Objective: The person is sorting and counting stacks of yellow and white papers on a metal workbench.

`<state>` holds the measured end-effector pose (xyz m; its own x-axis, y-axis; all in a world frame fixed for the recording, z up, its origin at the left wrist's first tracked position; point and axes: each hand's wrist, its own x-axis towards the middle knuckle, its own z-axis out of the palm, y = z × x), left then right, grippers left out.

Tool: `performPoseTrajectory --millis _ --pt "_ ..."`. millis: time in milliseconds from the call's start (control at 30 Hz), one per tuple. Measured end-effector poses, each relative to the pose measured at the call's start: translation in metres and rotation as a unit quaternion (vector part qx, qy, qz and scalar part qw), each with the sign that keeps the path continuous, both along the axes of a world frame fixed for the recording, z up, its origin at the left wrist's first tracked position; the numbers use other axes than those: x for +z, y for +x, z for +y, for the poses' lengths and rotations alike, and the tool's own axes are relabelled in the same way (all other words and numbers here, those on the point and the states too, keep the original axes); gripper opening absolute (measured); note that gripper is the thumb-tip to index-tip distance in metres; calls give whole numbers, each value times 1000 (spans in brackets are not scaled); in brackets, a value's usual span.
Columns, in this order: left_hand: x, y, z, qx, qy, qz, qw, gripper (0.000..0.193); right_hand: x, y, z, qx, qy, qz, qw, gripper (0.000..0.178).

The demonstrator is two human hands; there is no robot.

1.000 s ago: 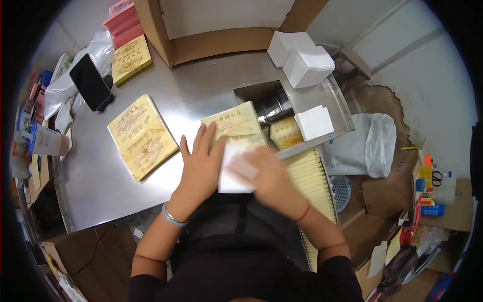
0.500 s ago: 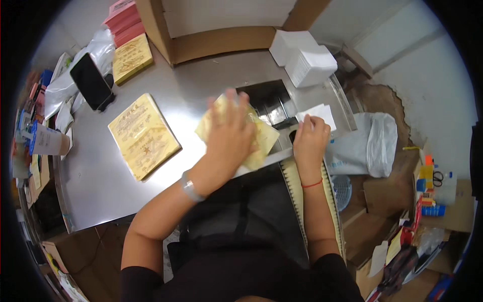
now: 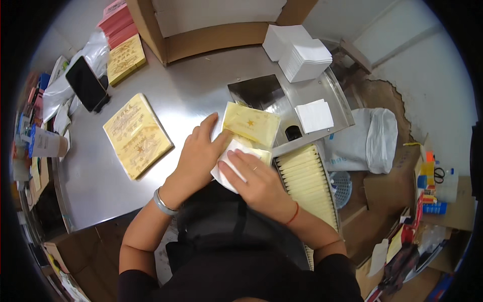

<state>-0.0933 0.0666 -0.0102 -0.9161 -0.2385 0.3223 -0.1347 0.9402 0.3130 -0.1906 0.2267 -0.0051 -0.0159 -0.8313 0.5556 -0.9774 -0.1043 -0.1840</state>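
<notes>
A piece of yellow printed paper (image 3: 251,126) lies at the table's front edge, between my hands. My left hand (image 3: 198,153) is beside it on the left, fingers stretched out and thumb at the paper's edge. On the lower part of the yellow paper, my right hand (image 3: 259,183) has hold of a white paper sheet (image 3: 221,173), fingers lying over it; its thumb is hidden. To the right, a small pile of white paper sheets (image 3: 314,117) rests near a black round object (image 3: 293,133). A stack of yellow printed paper (image 3: 138,136) sits at left.
Taller white paper stacks (image 3: 304,60) stand at the back right. A long tray of yellow slips (image 3: 307,181) runs beside my right arm. Farther left are a phone (image 3: 86,83), another yellow stack (image 3: 126,59) and pink stacks (image 3: 116,25). A cardboard box (image 3: 216,43) borders the back.
My right hand has come left from the small white pile to the yellow paper with a white sheet. My left hand has slid left off the yellow paper, which now shows more.
</notes>
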Motion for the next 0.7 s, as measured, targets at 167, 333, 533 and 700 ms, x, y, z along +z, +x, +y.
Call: performPoseTrajectory --millis 167,333,533,700 --pt "12 -25 40 -71 114 35 990 70 -15 -68 -33 -117 178 -7 977 15" --pt "30 2 25 -131 346 64 927 58 -24 -100 -60 -222 272 14 936 22" --pt "-5 110 -66 395 -95 -9 914 31 -18 -105 -3 -382 -57 -6 922 22" --pt "-1 69 -55 289 -81 91 950 20 -31 -112 8 -397 -27 -13 917 25"
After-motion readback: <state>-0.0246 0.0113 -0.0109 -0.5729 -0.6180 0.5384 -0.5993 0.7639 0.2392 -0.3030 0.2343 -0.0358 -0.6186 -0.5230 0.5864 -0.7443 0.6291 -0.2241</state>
